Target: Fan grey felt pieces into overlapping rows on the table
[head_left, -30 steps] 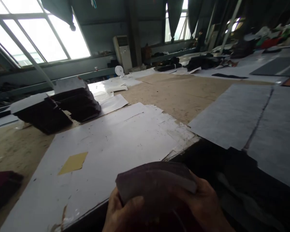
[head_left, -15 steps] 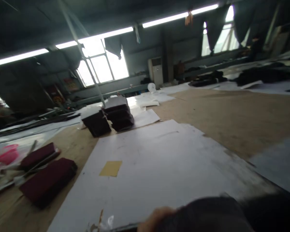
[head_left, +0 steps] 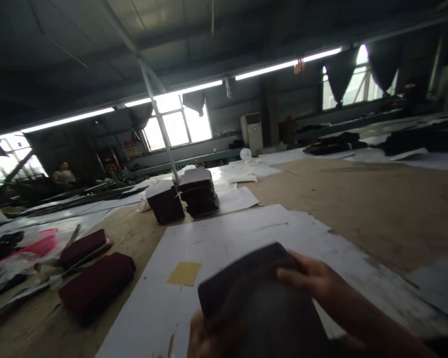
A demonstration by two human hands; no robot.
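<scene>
A dark stack of fabric pieces (head_left: 254, 298) is raised above the white paper sheet (head_left: 239, 233) on the big table. My right hand (head_left: 308, 276) grips its upper right edge, fingers curled over the top. My left hand (head_left: 205, 340) holds it from below at the bottom of the view, only partly visible and blurred. A small yellow patch (head_left: 184, 273) lies on the paper just left of the stack.
Two dark bundles topped with white paper (head_left: 182, 199) stand further back. Maroon fabric bundles (head_left: 97, 286) and a pink tray (head_left: 41, 243) lie at the left. Bare brown tabletop (head_left: 358, 199) spreads to the right. A person (head_left: 64, 176) stands far left.
The view has swung up and to the left. The dark stack has come up higher into view, with my right hand now showing on its top edge.
</scene>
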